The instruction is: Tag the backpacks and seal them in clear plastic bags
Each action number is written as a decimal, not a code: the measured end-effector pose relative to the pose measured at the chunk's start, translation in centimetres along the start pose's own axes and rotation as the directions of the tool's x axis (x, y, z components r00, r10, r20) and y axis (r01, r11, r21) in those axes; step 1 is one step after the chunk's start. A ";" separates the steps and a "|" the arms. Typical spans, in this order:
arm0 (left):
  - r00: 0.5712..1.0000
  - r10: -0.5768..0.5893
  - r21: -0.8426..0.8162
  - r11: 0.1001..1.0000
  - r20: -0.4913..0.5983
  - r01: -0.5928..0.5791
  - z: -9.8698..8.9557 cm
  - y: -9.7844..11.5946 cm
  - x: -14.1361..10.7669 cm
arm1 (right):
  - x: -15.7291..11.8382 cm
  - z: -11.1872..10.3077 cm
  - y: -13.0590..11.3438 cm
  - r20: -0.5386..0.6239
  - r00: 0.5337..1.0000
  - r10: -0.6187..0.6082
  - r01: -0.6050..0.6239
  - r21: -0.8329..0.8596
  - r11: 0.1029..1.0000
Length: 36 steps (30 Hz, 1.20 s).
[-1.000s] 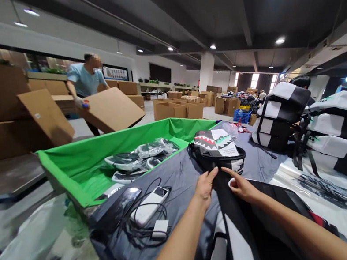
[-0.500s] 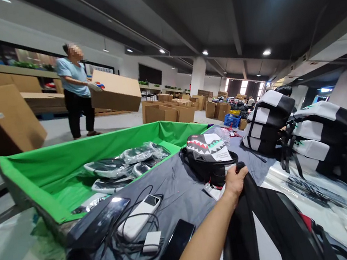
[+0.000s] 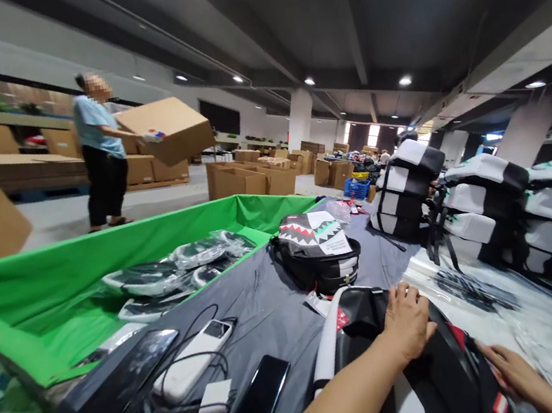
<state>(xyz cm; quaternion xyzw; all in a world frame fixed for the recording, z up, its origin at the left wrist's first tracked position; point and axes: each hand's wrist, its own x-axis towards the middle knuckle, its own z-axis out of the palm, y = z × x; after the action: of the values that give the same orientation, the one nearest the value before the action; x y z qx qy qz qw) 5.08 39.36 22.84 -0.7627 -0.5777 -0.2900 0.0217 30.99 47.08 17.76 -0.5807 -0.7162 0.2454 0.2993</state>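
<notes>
In front of me a black-and-white backpack lies on the grey-covered table, with red tags on it. My left hand rests on its upper face, fingers a little bent and spread over the black panel. At the bag's right edge my right hand has its fingers closed on the side, near a red-and-white label; what the fingertips pinch is partly hidden. Just beyond the backpack sits a smaller bag with a shark-teeth print.
Left of the bag lie a black phone, a white power bank with tangled cables and a white charger. A green-lined bin holds plastic-wrapped items. Stacked backpacks stand right. A co-worker carries a carton.
My left hand has let go of the black strap or edge it held and now lies on the backpack. My right hand has come into view at the right. The view has shifted slightly.
</notes>
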 end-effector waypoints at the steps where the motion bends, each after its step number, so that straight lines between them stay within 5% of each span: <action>1: 0.996 0.064 -0.004 0.998 0.069 -0.064 0.2 0.6 0.0 | 0.3 0.7 -0.3 0.030 0.998 0.063 -0.064 0.025 0.998; 5: 0.956 0.143 -0.093 0.988 0.256 -0.123 2.3 1.6 0.7 | 0.7 2.1 -0.8 0.093 0.967 0.239 -0.250 0.123 0.961; 11: 0.935 0.193 -0.196 0.971 0.297 -0.138 5.1 2.3 2.0 | 1.9 0.8 -1.6 0.055 0.947 0.317 -0.319 0.297 0.900; 15: 0.970 0.132 -0.194 0.977 0.204 -0.093 5.5 3.7 3.2 | 1.6 -2.7 -4.1 -0.030 0.975 0.218 -0.190 0.385 0.903; 18: 0.979 0.144 -0.281 0.955 0.142 -0.099 6.2 4.8 3.9 | -0.5 -4.0 -6.2 -0.043 0.999 -0.001 0.016 0.349 0.937; 22: 0.962 0.217 -0.376 0.916 0.166 -0.142 7.9 4.9 3.5 | -5.3 -3.5 -8.3 -0.075 0.961 -0.267 0.276 0.161 0.947; 26: 0.965 0.220 -0.418 0.897 0.144 -0.143 9.0 3.9 2.9 | -10.0 -4.5 -9.4 -0.199 0.907 -0.372 0.398 0.112 0.911; 31: 0.986 0.151 -0.412 0.905 0.076 -0.106 7.0 4.1 1.7 | -11.0 -8.7 -9.7 -0.265 0.919 -0.291 0.335 0.140 0.932; 33: 0.985 0.166 -0.380 0.909 -0.045 -0.170 4.8 5.1 0.0 | -9.8 -9.8 -9.9 -0.237 0.931 -0.277 0.317 0.151 0.936; 36: 0.927 0.244 -0.320 0.888 -0.284 -0.331 1.2 7.1 -1.8 | -7.9 -9.9 -11.6 -0.133 0.916 -0.379 0.397 0.156 0.904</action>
<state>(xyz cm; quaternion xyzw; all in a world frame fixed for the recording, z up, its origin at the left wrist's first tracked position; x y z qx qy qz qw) 11.59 35.86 23.16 -0.7912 -0.3874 -0.4732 -0.0077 31.28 36.98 31.62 -0.4085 -0.7766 0.2152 0.4286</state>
